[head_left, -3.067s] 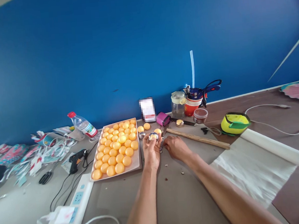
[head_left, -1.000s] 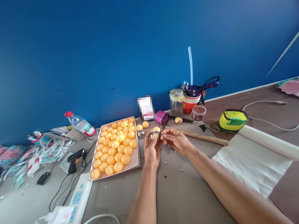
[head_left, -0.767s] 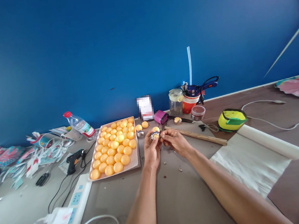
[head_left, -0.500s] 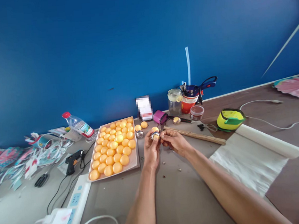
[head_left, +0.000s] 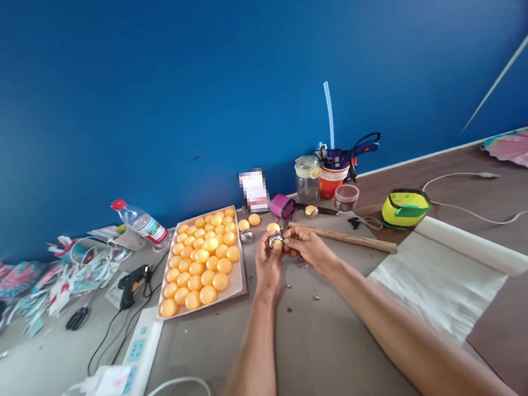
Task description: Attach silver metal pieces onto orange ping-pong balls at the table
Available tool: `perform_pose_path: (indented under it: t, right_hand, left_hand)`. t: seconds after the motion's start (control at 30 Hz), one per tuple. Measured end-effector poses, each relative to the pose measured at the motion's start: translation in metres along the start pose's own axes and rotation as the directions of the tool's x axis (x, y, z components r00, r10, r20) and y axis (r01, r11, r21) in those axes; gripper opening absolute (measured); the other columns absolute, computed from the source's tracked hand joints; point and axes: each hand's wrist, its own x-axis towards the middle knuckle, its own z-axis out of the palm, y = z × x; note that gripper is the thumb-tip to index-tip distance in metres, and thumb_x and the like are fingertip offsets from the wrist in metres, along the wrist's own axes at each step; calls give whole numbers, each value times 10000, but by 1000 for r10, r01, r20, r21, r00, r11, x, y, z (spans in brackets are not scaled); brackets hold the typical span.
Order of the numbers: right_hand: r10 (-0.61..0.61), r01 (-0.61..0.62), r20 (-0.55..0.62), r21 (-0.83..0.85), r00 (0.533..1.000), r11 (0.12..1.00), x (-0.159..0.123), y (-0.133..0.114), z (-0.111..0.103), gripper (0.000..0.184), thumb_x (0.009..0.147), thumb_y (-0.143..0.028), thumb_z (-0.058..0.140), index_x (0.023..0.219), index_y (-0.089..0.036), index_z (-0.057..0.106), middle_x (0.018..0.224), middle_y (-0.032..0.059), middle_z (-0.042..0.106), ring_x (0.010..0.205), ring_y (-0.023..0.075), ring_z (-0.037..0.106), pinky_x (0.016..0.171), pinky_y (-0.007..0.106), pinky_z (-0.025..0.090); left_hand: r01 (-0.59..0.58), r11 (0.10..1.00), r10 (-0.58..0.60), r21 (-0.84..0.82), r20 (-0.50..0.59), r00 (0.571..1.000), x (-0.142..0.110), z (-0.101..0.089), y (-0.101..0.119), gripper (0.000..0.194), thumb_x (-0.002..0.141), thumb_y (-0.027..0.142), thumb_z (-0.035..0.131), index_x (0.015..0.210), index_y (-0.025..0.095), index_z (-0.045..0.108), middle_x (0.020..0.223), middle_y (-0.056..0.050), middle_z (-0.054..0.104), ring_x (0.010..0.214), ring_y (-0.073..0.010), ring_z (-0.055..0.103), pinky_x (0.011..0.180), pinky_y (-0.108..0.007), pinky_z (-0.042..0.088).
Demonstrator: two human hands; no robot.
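My left hand [head_left: 268, 260] is closed round a small ball partly covered in shiny silver [head_left: 276, 241], with my thumb against its near side. My right hand [head_left: 309, 246] has its thumb and fingers pinched together at the ball's right side; whatever they pinch is too small to make out. Just beyond the held ball lies an orange ball [head_left: 273, 227]. A crumpled silver ball [head_left: 247, 236] and two plain orange balls [head_left: 253, 219] sit to the left of my hands. Farther back on the right is an orange ball with silver round it [head_left: 311, 211].
A shallow box [head_left: 241, 281] full of orange balls stands left. Right are a wooden stick [head_left: 360, 239], a white sheet roll [head_left: 476, 247] and a yellow-green pouch [head_left: 403, 208]. Behind stand a jar [head_left: 307, 182] and cup [head_left: 332, 183]. A glue gun [head_left: 130, 285] and power strip [head_left: 137, 357] lie left.
The held ball has turned slightly in my left hand, and more silver faces me. Both hands stay in nearly the same place; the whole view has shifted a little.
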Motion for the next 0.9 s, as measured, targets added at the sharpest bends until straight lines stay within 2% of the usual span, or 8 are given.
perform_pose_path:
  t: [0.13,0.27,0.47,0.6,0.7,0.8,0.9]
  right_hand:
    - [-9,9,-7,-61,1000,998,-2,-4,2,132,644,-262,593,711,-182,511,530,-51,542,468,79,435,474,214,333]
    - [-19,18,-6,-119,1000,993,-1,-4,3,114,656,-253,562,722,-184,499,535,-53,537,462,80,430,468,216,334]
    - [-35,26,-48,-178,998,984,2,3,3,90,658,-248,552,694,-195,489,523,-53,521,439,81,409,437,214,310]
    - [-23,18,-45,-91,999,996,1,1,2,137,658,-286,593,680,-192,497,526,-48,526,452,82,418,454,214,318]
    - [4,-4,9,-35,1000,999,-1,-4,-1,175,685,-342,597,684,-190,510,532,-47,521,460,80,414,464,212,310]
    - [-21,48,110,-248,994,968,-3,-8,-4,121,713,-298,566,676,-183,556,551,-42,530,492,84,430,499,219,323]
    - [-30,183,282,-538,959,823,-7,-7,-3,79,706,-201,540,681,-181,612,642,-18,612,599,112,516,575,230,362]
  left_hand:
    - [-23,1000,23,-10,88,996,0,0,1,317,740,296,689,1029,234,572,932,-15,602,715,-115,573,721,-300,495]
    - [-25,1000,26,-7,87,996,0,1,0,347,727,314,700,1034,233,562,893,-9,602,696,-116,569,729,-318,497]
    - [-38,999,37,9,60,997,1,-1,-2,345,724,309,704,1035,235,571,965,-26,610,769,-127,577,713,-282,487]
    - [-12,999,15,-43,64,998,2,-1,-3,339,724,280,706,1035,238,577,959,-21,625,766,-122,588,730,-285,480]
    - [11,992,-5,-129,47,999,4,-2,1,344,719,253,711,1033,236,571,943,-22,646,806,-134,617,792,-307,473]
    - [15,977,-16,-212,-6,1000,7,-4,7,365,699,236,727,1019,237,550,940,-27,666,902,-165,641,874,-332,448]
    - [28,967,-40,-255,-41,998,9,-5,13,395,682,221,736,1020,238,531,909,-25,676,932,-181,652,912,-347,432]
